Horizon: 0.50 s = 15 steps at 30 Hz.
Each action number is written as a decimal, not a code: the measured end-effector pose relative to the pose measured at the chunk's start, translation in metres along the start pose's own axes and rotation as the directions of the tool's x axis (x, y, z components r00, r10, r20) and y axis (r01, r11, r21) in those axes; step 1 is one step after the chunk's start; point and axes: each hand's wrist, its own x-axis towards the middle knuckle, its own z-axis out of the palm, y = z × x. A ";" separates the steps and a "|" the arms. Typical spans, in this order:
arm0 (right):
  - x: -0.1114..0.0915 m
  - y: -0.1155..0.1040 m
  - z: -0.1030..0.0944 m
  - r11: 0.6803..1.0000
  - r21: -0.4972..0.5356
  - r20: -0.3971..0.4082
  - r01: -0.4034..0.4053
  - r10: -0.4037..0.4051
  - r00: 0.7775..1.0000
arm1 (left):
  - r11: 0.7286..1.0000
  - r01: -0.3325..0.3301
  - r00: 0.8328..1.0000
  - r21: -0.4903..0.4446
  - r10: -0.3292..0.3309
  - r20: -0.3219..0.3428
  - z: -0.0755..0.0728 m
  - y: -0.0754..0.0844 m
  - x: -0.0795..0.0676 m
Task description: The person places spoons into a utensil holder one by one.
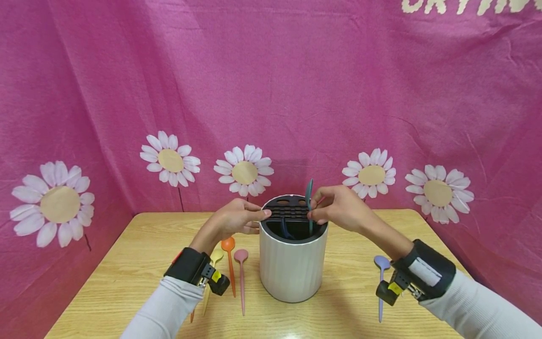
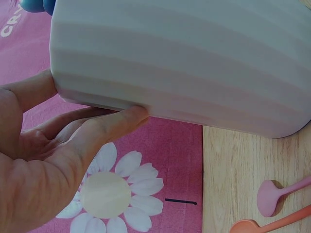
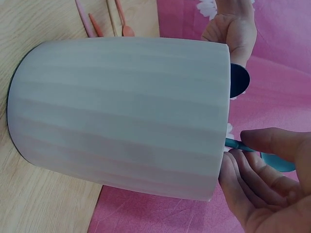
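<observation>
Teal spoon [image 1: 310, 192] held upright in a white holder's [image 1: 292, 273] mouth.
Head: cropped lettering [image 1: 515, 5] is seen on pink cloth [image 1: 271, 94]; the spoon, long axis near vertical, bowl up, is pinched by the right hand [image 1: 340, 207]. Left wrist: "CRY" [image 2: 10, 22] can be read; the holder's side is touched by the left hand [image 2: 48, 165], its fingers extended. Right wrist: the stem [image 3: 235, 143] is gripped between thumb and fingers.

white holder [image 1: 292, 270]: matt, ribbed plastic | teal spoon [image 1: 309, 190]: smooth plastic | table [image 1: 127, 273]: glossy wood | backdrop [image 1: 271, 84]: creased cloth
</observation>
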 end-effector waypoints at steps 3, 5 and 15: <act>0.000 0.000 0.000 1.000 -0.005 -0.001 0.001 -0.001 1.000 | 1.000 0.002 1.000 -0.003 -0.002 0.001 0.000 0.000 0.000; 0.000 0.000 0.000 1.000 -0.004 0.000 0.000 0.000 1.000 | 1.000 0.004 1.000 -0.005 -0.004 0.002 0.000 0.000 0.000; 0.000 0.001 0.001 1.000 0.007 0.004 0.004 -0.004 1.000 | 1.000 0.005 1.000 -0.001 -0.005 0.009 0.000 0.001 -0.002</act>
